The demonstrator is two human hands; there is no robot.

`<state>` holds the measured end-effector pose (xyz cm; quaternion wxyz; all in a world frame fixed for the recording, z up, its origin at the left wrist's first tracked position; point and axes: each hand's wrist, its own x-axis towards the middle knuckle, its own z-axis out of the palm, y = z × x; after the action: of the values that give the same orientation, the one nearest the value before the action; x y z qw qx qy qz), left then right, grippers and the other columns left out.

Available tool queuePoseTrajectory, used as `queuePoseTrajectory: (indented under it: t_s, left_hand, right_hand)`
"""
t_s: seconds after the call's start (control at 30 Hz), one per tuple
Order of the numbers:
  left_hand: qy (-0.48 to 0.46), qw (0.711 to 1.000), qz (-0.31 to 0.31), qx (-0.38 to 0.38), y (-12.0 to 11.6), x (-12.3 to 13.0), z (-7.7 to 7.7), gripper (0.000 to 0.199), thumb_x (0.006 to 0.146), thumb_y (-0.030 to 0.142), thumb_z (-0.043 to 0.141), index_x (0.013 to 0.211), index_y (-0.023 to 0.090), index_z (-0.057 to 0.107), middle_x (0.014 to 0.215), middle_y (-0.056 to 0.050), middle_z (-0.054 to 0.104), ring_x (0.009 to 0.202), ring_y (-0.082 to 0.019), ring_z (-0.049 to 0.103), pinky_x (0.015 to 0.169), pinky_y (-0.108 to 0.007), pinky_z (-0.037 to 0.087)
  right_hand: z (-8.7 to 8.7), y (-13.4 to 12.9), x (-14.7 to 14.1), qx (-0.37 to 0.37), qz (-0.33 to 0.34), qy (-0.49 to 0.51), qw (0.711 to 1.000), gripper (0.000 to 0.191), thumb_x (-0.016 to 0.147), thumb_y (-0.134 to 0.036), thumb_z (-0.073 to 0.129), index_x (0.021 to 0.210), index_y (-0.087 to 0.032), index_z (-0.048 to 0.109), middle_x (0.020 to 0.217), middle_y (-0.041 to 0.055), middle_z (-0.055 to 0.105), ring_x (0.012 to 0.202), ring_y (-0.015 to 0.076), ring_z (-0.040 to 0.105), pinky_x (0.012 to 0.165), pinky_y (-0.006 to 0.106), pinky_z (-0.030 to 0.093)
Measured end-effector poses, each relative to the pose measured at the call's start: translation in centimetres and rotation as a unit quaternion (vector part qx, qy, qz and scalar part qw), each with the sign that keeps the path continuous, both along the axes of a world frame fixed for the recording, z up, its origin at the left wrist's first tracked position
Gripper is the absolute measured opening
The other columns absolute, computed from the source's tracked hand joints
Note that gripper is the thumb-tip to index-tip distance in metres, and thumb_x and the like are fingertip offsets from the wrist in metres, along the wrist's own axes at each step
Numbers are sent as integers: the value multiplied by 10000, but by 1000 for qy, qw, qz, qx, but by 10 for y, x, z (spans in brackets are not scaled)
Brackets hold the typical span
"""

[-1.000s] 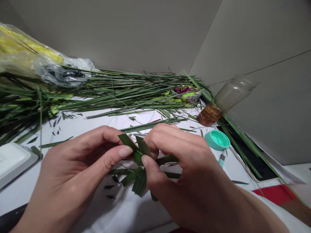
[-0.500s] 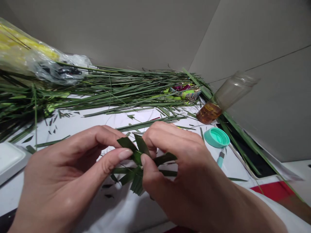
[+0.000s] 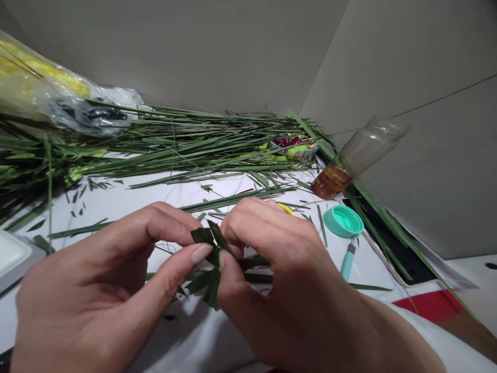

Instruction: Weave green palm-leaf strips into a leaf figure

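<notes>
A small woven piece of green leaf strips (image 3: 212,264) is held at lower centre of the frame, pinched in a narrow grip between the left hand (image 3: 89,269) and the right hand (image 3: 279,274), above a white table covering (image 3: 116,199). A long pile of green leaves (image 3: 174,140) is spread across the upper left, beneath a plastic bag (image 3: 50,93). Cut leaf scraps (image 3: 77,204) are scattered nearby. At right, a glass jar (image 3: 361,160) is seen tilted, near a teal bottle cap (image 3: 344,221) and a teal-handled tool (image 3: 347,264). A white tray (image 3: 11,254) is seen at the left edge.
</notes>
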<state>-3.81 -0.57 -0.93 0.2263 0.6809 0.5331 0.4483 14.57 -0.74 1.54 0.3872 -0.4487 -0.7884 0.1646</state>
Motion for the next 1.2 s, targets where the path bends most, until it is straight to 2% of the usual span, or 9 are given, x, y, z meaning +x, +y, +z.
queuePoseTrajectory:
  t_s: [0.1, 0.23, 0.37, 0.47, 0.57, 0.77, 0.9, 1.07, 1.2]
  left_hand:
    - [3, 1000, -23, 1, 3, -2, 0, 87, 820, 464, 711, 739, 434, 695, 814, 99, 720, 790, -197, 683, 689, -281, 528]
    - [-29, 998, -45, -13, 10, -7, -5, 44, 822, 435, 726, 789, 411, 714, 845, 83, 741, 788, -201, 695, 583, -225, 565]
    - [-93, 988, -68, -106, 19, -13, -10, 56, 824, 412, 757, 803, 373, 724, 822, 91, 730, 740, -158, 666, 625, -167, 553]
    - [-150, 966, -94, -191, 22, -15, -12, 100, 837, 446, 741, 803, 354, 726, 801, 81, 709, 732, -156, 636, 634, -171, 540]
    - [-198, 947, -108, -228, 23, -15, -11, 114, 859, 452, 719, 819, 346, 733, 835, 76, 722, 783, -156, 640, 684, -172, 536]
    - [-218, 943, -101, -229, 19, -13, -11, 56, 842, 414, 760, 844, 364, 734, 821, 104, 728, 788, -126, 655, 709, -129, 533]
    - [-234, 945, -77, -215, 18, -11, -12, 152, 792, 422, 814, 909, 386, 724, 847, 115, 741, 791, -114, 673, 694, -108, 545]
    - [-241, 944, -78, -211, 19, -4, -5, 170, 747, 429, 848, 854, 349, 742, 778, 90, 762, 727, -117, 698, 639, -113, 557]
    - [-216, 948, -93, -214, 17, -2, 1, 134, 754, 408, 843, 826, 343, 750, 787, 91, 757, 750, -110, 695, 665, -103, 551]
  right_hand:
    - [-3, -1, -1, -15, 6, 18, 1000, 203, 691, -60, 609, 718, -208, 472, 743, -49, 531, 739, 123, 502, 711, 275, 401]
    - [-9, 2, -2, 8, 6, 45, 999, 224, 749, -45, 616, 770, -219, 477, 780, -51, 543, 755, 122, 505, 752, 264, 408]
    - [-11, 6, -2, -4, 17, 70, 997, 283, 759, -28, 607, 717, -225, 407, 694, -66, 462, 671, 118, 443, 708, 270, 381]
    - [-10, 6, 0, -20, 11, 69, 997, 296, 759, -27, 613, 717, -222, 394, 702, -61, 465, 702, 123, 456, 714, 273, 368]
    - [-8, 5, 2, -25, 15, 70, 997, 318, 772, -17, 603, 704, -221, 368, 711, -54, 462, 738, 126, 472, 722, 272, 363]
    - [-6, 5, 2, -43, 14, 79, 996, 358, 762, -7, 602, 681, -220, 326, 700, -58, 428, 695, 114, 441, 666, 264, 337]
    - [-5, 7, 1, -56, 17, 80, 995, 327, 794, -30, 608, 674, -213, 365, 693, -67, 443, 668, 102, 435, 642, 256, 333]
    - [-1, 9, 2, -79, 9, 78, 994, 328, 801, -52, 626, 650, -204, 377, 669, -70, 450, 645, 89, 441, 595, 242, 323]
    - [0, 11, 4, -89, 39, 96, 991, 340, 807, -52, 596, 639, -207, 345, 661, -62, 451, 640, 91, 437, 595, 240, 335]
